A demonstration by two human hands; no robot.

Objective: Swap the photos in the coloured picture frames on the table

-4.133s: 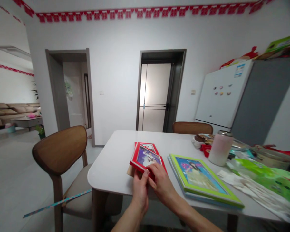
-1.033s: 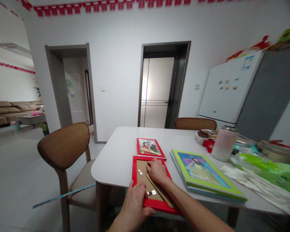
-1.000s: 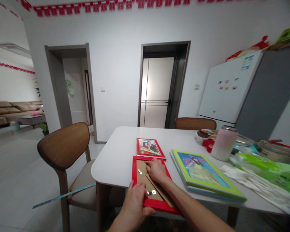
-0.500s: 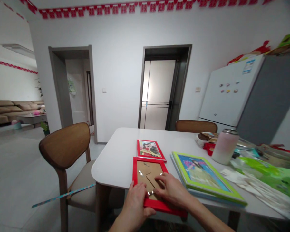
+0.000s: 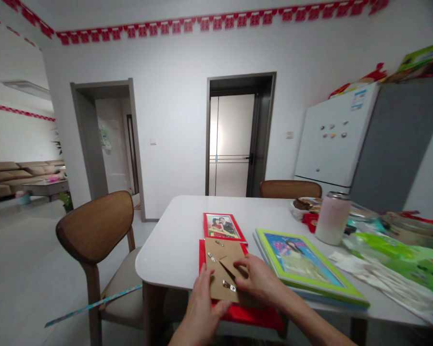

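A brown backing board (image 5: 220, 274) with metal clips lies tilted over a red frame (image 5: 252, 315) at the table's near edge, and covers most of it. My left hand (image 5: 201, 305) grips the board's left and lower edge, thumb at the bottom. The fingers of my right hand (image 5: 258, 281) are bent around the board's right side, by its dark slanted stand piece. Just beyond is a small red-framed photo (image 5: 223, 226) of a couple. To the right, a green-framed picture (image 5: 299, 259) lies on top of another frame.
On the white table (image 5: 166, 250) at the right stand a pink and white bottle (image 5: 332, 218), white gloves (image 5: 375, 269) and green plastic packaging (image 5: 386, 247). A wooden chair (image 5: 97, 230) is at the left, another (image 5: 290, 188) behind.
The backing board has come up out of the red frame and now sits above its rim, lifted between my hands. The camera view has tilted slightly up.
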